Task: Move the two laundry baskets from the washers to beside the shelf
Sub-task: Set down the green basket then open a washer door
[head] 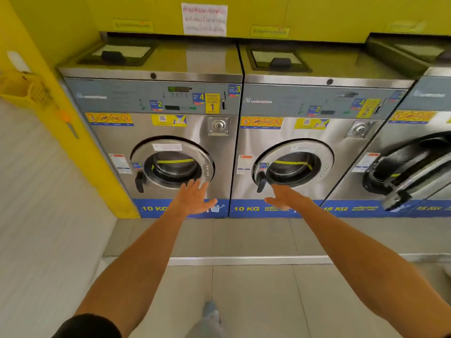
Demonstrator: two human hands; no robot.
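Note:
Both my arms reach forward over the tiled floor toward a row of steel washers. My left hand [194, 197] is spread open in front of the first washer [168, 132], below its round closed door. My right hand [283, 197] is open too, held below the door of the second washer [314, 135]. Neither hand holds anything. A yellow plastic basket [23, 90] shows at the far left edge, beside the yellow wall. No other basket is in view.
A third washer [415, 154] at the right has its door [412, 176] swung open into the aisle. A low step edge [244, 261] crosses the floor before the machines. A yellow wall panel [80, 132] and a white wall [36, 191] close the left side.

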